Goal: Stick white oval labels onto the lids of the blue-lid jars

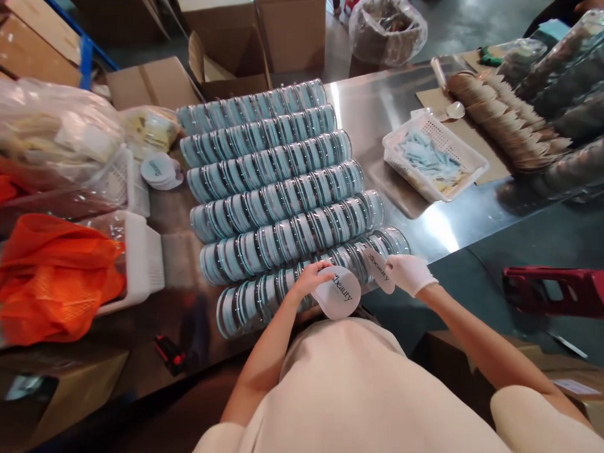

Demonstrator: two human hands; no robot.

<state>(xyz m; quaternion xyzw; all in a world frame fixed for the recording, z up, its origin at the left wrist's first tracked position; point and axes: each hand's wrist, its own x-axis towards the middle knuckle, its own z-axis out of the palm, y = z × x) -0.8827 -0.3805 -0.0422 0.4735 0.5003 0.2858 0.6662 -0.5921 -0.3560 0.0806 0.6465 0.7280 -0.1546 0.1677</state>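
Your left hand (311, 277) was bare, its fingers curled in a closed grip with the thumb on top, the forearm running up from your lower left. Your right hand (408, 273) wore a white glove, fingers pinched together, the bare forearm stretching back toward your right shoulder. Both hands sat close, level with each other.
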